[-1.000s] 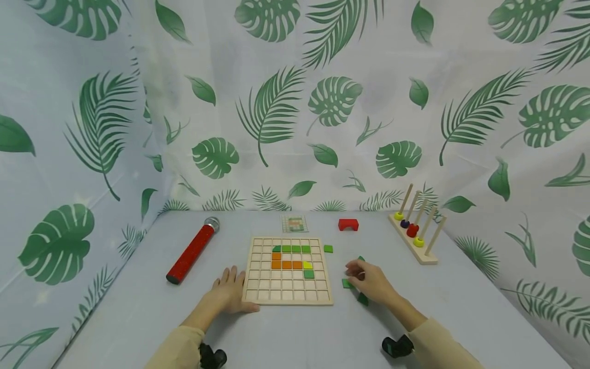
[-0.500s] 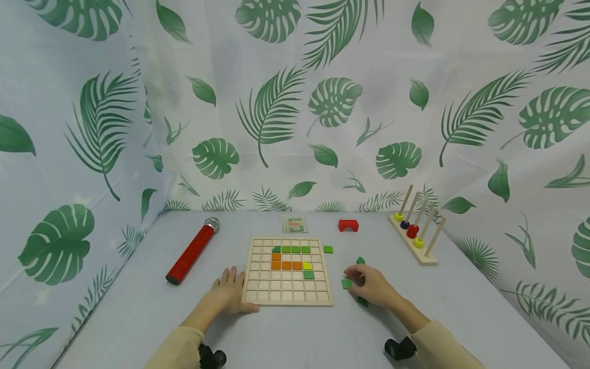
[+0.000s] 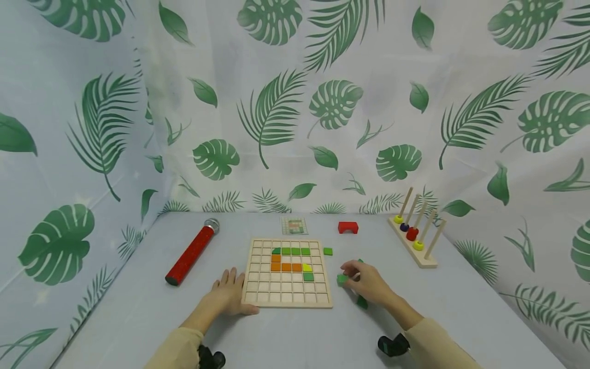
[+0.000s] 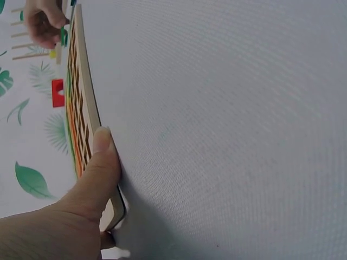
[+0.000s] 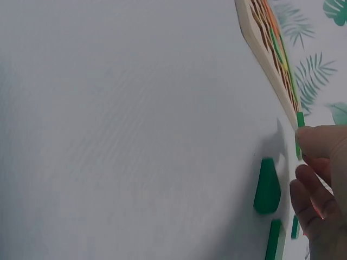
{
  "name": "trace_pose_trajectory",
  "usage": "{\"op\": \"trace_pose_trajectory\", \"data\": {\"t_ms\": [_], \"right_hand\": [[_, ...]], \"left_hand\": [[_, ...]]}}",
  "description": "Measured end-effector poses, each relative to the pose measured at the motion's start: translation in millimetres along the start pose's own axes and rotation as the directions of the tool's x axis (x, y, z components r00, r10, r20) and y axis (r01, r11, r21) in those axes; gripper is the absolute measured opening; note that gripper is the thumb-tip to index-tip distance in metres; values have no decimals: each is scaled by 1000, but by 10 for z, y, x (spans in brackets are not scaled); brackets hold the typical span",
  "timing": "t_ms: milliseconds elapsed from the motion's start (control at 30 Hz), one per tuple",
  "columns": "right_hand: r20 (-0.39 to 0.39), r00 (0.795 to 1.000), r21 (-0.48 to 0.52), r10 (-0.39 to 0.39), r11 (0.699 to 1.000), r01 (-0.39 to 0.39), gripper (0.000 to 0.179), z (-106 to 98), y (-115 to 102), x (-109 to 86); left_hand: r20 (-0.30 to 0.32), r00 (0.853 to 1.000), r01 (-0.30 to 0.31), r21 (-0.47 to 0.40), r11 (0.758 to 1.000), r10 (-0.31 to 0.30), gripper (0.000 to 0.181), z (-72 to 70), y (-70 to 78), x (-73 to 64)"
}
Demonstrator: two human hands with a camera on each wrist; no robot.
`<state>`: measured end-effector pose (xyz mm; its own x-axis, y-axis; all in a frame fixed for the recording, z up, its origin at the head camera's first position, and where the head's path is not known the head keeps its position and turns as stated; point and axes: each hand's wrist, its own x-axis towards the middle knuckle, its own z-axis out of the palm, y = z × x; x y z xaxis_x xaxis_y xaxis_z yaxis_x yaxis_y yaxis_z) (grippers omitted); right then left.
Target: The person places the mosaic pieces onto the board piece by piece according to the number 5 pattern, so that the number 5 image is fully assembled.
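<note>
One green tile point(image 3: 341, 280) | pinched by right hand point(image 3: 369, 284) | partly covered

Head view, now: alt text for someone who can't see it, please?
A person's right-hand grip pinches a green tile beside a wooden grid board, whose near-left corner the left-hand grip touches. Coloured tiles fill some cells. Behind lie a printed card and red block, with a red microphone at left and peg stand at right.
</note>
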<state>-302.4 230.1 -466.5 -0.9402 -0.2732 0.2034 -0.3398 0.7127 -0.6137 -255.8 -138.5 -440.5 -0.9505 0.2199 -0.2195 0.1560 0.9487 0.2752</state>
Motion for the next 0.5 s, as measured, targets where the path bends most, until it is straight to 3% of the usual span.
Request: {"op": "trace_pose_trajectory", "data": {"t_ms": [267, 500], "right_hand": [[-57, 987, 54, -151, 987, 154, 33, 158, -200, 110], [-47, 979, 64, -201, 977, 203, 32, 296, -380, 155]], "left_hand": [[4, 1000, 5, 5, 1000, -5, 100, -19, 7, -12], [5, 1000, 5, 6, 1000, -5, 99, -6, -4, 10]]}}
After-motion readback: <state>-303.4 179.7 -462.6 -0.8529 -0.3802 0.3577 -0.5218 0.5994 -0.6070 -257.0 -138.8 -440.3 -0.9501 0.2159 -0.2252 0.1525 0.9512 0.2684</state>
